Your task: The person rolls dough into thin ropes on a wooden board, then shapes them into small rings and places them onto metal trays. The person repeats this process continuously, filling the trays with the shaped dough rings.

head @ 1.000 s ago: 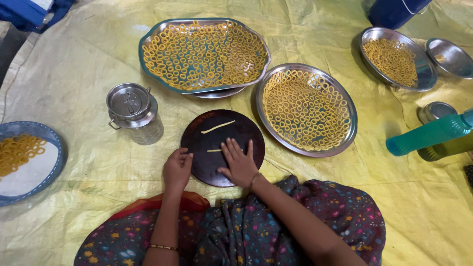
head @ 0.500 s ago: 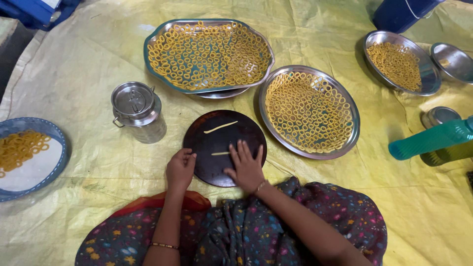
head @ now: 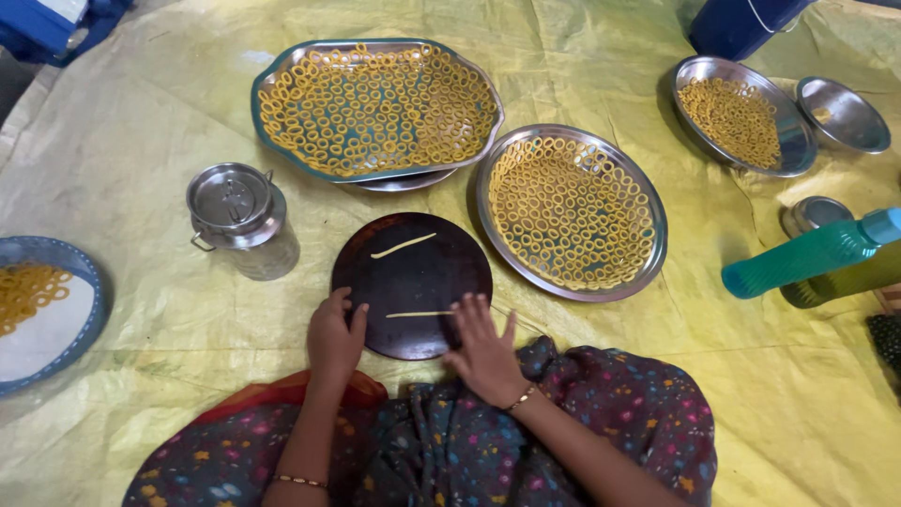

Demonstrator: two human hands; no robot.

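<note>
Head view has a lot going on around the dark round board [head: 413, 282]: a steel lidded can [head: 239, 211] sits to its left, a teal tray [head: 375, 108] and a round steel plate [head: 571, 211] full of yellow dough rings lie just behind it, and a green bottle [head: 812, 253] lies off to the right. Left hand [head: 335, 338] is loosely curled on the board's near left edge, holding nothing. Right hand [head: 483, 347] is flat, fingers spread, pressing the end of a thin dough strip [head: 419, 314]; a second strip [head: 404, 246] lies apart, farther back on the board.
</note>
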